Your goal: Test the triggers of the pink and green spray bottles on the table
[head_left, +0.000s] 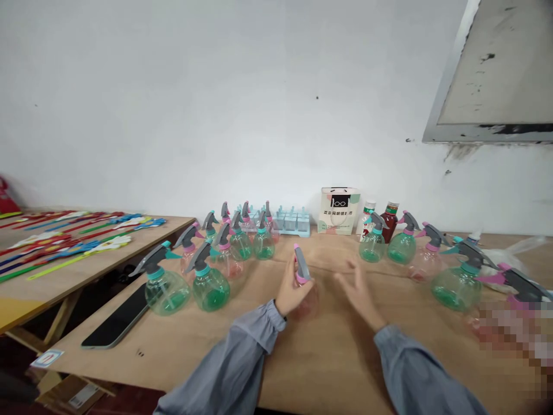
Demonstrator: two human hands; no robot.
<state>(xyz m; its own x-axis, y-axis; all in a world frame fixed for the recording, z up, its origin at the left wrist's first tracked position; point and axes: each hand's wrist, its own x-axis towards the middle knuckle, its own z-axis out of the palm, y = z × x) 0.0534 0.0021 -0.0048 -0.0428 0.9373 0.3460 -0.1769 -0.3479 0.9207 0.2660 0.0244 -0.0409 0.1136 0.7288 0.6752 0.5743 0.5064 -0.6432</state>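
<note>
White wall (276, 115) behind, framed board (496, 75) upper right, scuffed and stained. Wooden table (328, 369) in front, busy on both sides.

Pink spray bottle (308, 300) is mid-table, near the person, roughly upright: clear pink body, grey head, pink collar. Left hand (294, 291) has it, thumb and fingers closed around the collar and upper body. Can't tell if the base touches the wood. Right hand (359, 288) is open, fingers spread, gripping nothing, off to the bottle's right and clear of it.

Obstacles: left cluster of spray bottles (211, 291), green and pink mixed, packed tight beyond the left forearm. Right row of spray bottles (455, 288) runs from the back toward the near right edge; nearest one is partly lost in a pixelated patch. Clear plastic bag (505, 262) sits behind that row.

Back edge, along the wall: light-blue rack (294, 223) behind the left cluster, then printed paper bag (339, 213), white bottle (367, 229) and dark red bottle (389, 222), these two partly covered by green sprayers.

Phone (116, 317) lies screen-up by the front left sprayer. Second table (151, 243) at left carries coloured sticks with hand-shaped ends (108, 245).
</note>
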